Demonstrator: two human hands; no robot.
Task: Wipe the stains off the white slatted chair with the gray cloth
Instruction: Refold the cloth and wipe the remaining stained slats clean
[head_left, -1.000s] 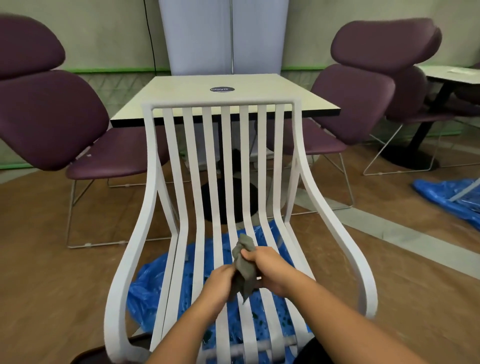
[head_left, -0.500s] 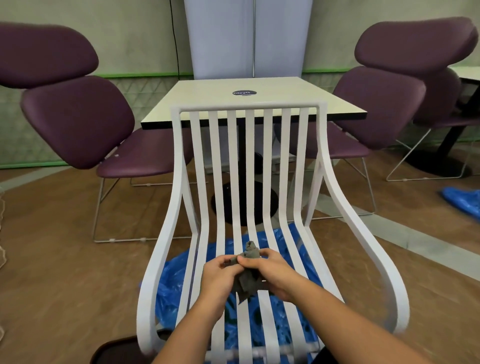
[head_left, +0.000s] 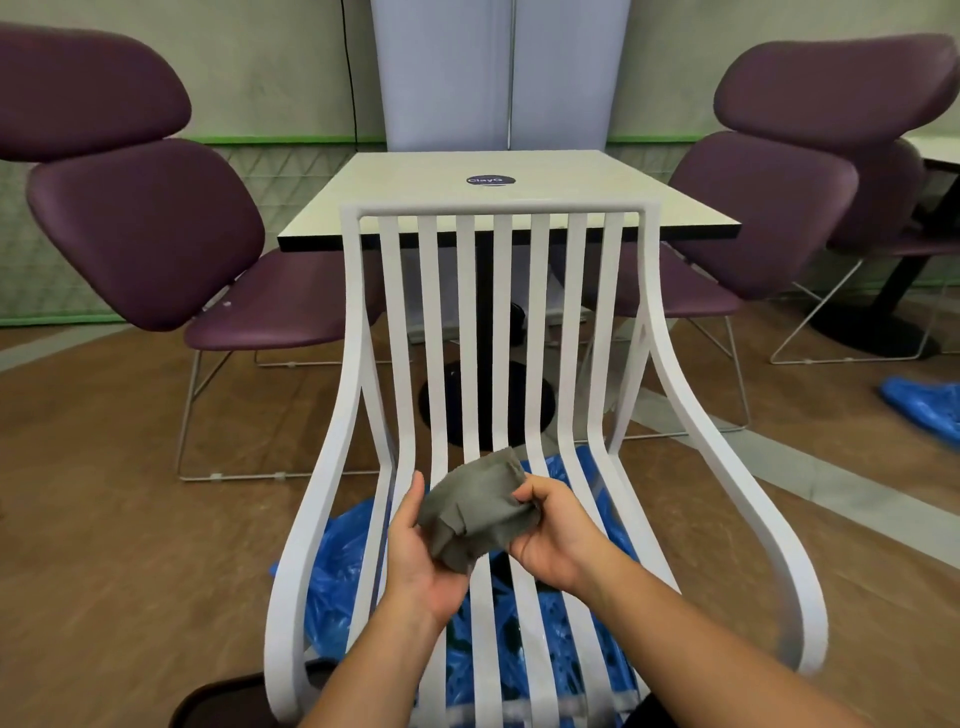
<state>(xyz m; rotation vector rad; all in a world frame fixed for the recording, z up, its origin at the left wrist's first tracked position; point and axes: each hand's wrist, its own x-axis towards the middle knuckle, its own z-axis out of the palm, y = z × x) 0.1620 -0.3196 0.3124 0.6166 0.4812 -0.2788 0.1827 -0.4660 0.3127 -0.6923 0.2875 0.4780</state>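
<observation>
The white slatted chair (head_left: 503, 312) stands right in front of me, its back toward the table and its seat under my arms. Above the seat slats I hold the gray cloth (head_left: 478, 506) between both hands, crumpled into a loose bundle and clear of the chair. My left hand (head_left: 421, 545) cups it from below and from the left, thumb up along its edge. My right hand (head_left: 553, 525) grips its right side with curled fingers. No stains show on the slats that I can see.
A blue plastic sheet (head_left: 337, 566) lies on the wooden floor under the chair. A square table (head_left: 597, 187) stands just behind the chair back, flanked by purple lounge chairs left (head_left: 150, 234) and right (head_left: 769, 208). More blue plastic (head_left: 922, 410) lies at the far right.
The cloth was bunched tightly between my two hands; now my hands have drawn apart and the cloth spreads wider between them. The view has shifted, bringing the chair to the centre.
</observation>
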